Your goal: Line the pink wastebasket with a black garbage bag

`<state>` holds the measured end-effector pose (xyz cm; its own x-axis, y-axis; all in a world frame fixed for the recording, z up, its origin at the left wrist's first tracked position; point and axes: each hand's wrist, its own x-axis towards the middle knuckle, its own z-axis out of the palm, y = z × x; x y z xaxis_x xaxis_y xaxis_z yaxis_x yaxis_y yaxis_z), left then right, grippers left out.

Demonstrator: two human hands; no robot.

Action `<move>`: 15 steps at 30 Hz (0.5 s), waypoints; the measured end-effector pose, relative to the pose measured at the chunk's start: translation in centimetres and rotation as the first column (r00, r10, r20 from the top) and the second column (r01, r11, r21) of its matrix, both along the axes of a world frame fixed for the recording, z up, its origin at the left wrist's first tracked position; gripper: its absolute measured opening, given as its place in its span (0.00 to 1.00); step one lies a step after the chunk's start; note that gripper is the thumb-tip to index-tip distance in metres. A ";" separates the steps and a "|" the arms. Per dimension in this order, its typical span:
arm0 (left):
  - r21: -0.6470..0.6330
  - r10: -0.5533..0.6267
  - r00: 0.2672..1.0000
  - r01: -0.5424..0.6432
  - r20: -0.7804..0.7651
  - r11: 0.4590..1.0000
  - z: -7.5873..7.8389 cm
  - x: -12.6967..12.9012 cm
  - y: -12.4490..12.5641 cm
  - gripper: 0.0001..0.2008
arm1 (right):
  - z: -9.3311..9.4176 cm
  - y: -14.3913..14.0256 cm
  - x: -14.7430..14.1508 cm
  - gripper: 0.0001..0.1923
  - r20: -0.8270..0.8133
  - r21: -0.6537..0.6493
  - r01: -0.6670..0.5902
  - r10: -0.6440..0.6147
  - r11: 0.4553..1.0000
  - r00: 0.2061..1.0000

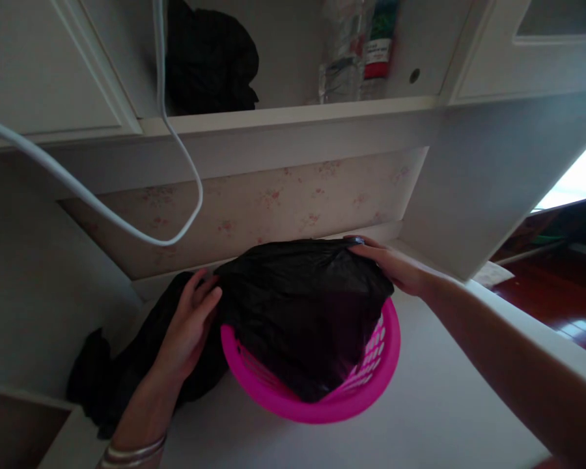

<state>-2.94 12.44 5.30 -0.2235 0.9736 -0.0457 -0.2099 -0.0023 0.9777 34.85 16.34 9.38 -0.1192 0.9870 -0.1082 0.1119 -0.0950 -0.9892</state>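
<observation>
A bright pink slatted plastic basket (317,412) stands on the white surface in front of me. A black plastic bag (303,306) lies over its far rim and sags into it, leaving the near rim bare. My left hand (195,319) grips the bag's edge at the basket's left side, fingers closed. At the right far rim, my right hand (390,264) has the bag pinched between thumb and fingers; part of the fingers is hidden by the plastic. More black plastic (122,371) lies bunched on the surface behind my left forearm.
A white cable (176,228) hangs in a loop at the upper left. On the shelf (293,116) above sit a black bundle (212,62) and clear plastic bottles (342,71). White panels (478,169) close in both sides, before a floral back wall (268,198).
</observation>
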 end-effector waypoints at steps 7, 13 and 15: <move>-0.103 -0.149 0.988 0.151 0.033 0.983 -0.8 1.0 3.2 0.30 | 2.7 4.7 -3.0 0.26 0.072 0.149 0.044 -0.055 0.988 0.996; -0.086 -0.320 0.947 0.317 -0.026 0.944 0.0 0.4 5.8 0.38 | 6.1 2.2 -4.7 0.34 -0.162 0.404 -0.039 0.114 0.914 0.980; -0.055 -0.290 0.954 0.286 -0.082 0.957 0.0 0.0 6.8 0.46 | 7.4 0.1 -4.8 0.30 -0.238 0.475 -0.093 0.229 0.875 0.944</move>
